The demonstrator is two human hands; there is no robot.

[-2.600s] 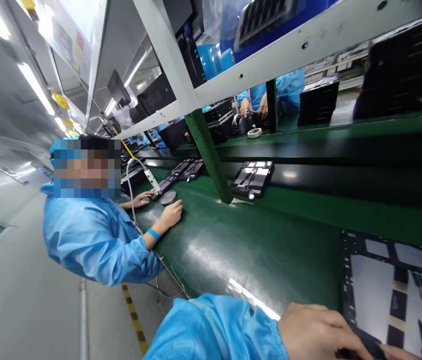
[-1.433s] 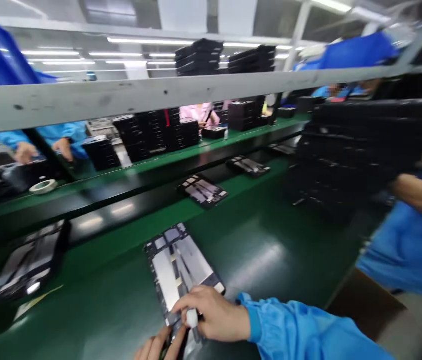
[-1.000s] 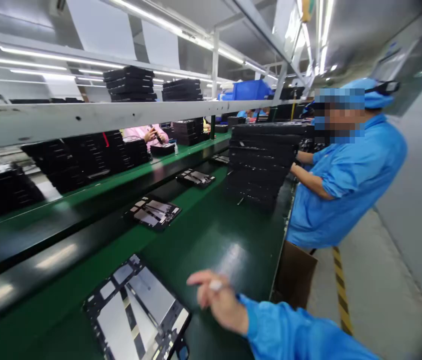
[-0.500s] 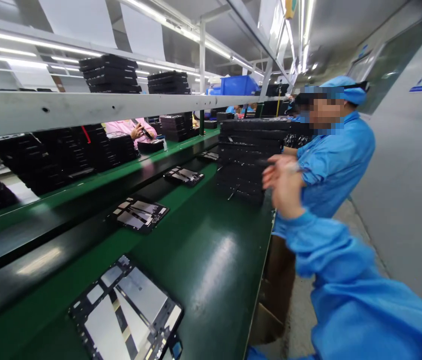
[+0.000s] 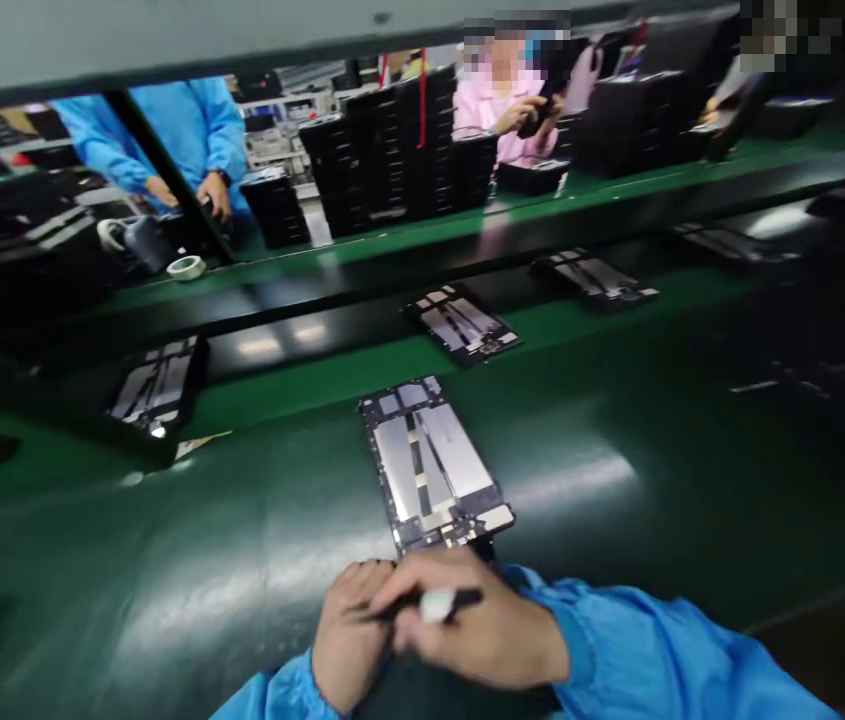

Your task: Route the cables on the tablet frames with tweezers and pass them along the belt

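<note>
A tablet [image 5: 433, 465], its back off and its silver battery plates showing, lies on the green bench in front of me. Close to its near edge, my right hand [image 5: 486, 625] grips a slim dark pointed tool with a white band [image 5: 437, 604]; motion blur hides its exact kind. The tool's tip points left, across the back of my left hand [image 5: 353, 630]. My left hand is closed with curled fingers beside the tablet's lower edge. Its fingertips are hidden, so I cannot see what they hold.
More opened tablets [image 5: 465, 325] lie on the belt beyond. A dark stack [image 5: 812, 340] stands at the right. Across the line are black tray stacks [image 5: 384, 160], a tape roll [image 5: 186, 267] and co-workers in blue [image 5: 189, 130] and pink [image 5: 512, 110]. A beam [image 5: 317, 25] crosses overhead.
My view has swung left and downward. My right hand, stretched out by the black stack near a co-worker earlier, is now down at the tablet; my left hand has come into view.
</note>
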